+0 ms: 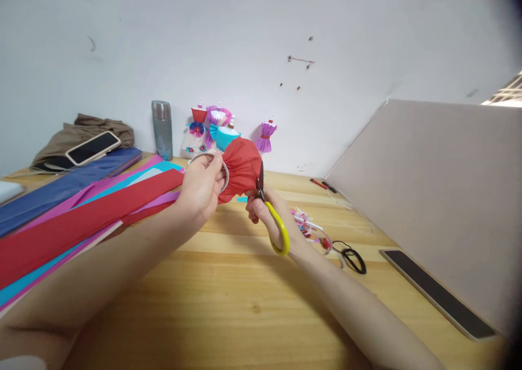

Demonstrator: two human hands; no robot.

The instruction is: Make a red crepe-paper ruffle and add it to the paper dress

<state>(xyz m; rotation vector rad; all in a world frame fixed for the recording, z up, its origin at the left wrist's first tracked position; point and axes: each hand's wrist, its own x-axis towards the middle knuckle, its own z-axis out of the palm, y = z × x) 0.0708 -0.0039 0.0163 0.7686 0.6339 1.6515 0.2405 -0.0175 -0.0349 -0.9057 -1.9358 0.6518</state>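
Note:
Gathered red crepe paper (243,166) fans out from my left hand (203,182), whose fingers pinch its narrow end. A round ring like a tape roll (225,177) hangs around the fingers of that hand. My right hand (267,209) grips yellow-handled scissors (281,234). Their dark blades point up at the right edge of the red paper; whether they cut into it cannot be made out. Both hands are above the wooden table (228,305).
Colored paper strips (93,212) lie at left, near a phone (93,147) and a bottle (162,131). Small paper dresses (226,136) stand by the wall. Scraps (304,223), a black band (354,260) and a long dark object (438,294) are at right.

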